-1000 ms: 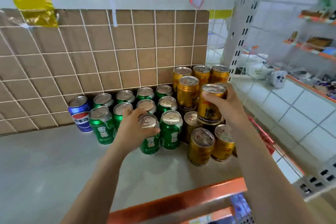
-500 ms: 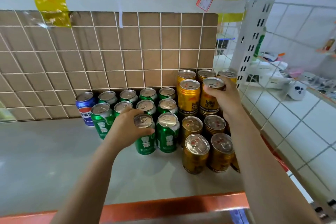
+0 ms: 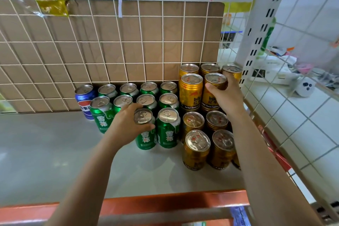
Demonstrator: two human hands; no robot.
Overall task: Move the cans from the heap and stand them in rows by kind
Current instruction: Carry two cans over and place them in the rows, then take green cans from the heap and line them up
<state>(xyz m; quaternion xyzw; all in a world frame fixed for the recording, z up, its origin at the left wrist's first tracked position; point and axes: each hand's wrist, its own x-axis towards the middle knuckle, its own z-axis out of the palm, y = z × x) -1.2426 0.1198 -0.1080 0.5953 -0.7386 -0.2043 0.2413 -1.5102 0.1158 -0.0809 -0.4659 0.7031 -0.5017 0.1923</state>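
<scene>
Left grip (image 3: 126, 126) round green can (image 3: 145, 138), right grip (image 3: 227, 95) round gold can (image 3: 211, 99), blue can (image 3: 84, 101) near wire grid (image 3: 110, 42)

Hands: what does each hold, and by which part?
Left hand grips a green can just under its lid; right hand grips a gold can round its upper side.

On the grey shelf (image 3: 45, 152), green beer cans (image 3: 167, 128) stand upright in tight rows, silver tops up; the left hand (image 3: 128, 126) grips the front green can (image 3: 145, 134) round its top. A blue Pepsi can (image 3: 84, 101) stands at their back left corner. To their right, gold Red Bull cans (image 3: 196, 149) stand upright, the rear ones two high, and the right hand (image 3: 227, 97) holds an upper gold can (image 3: 212, 93)
</scene>
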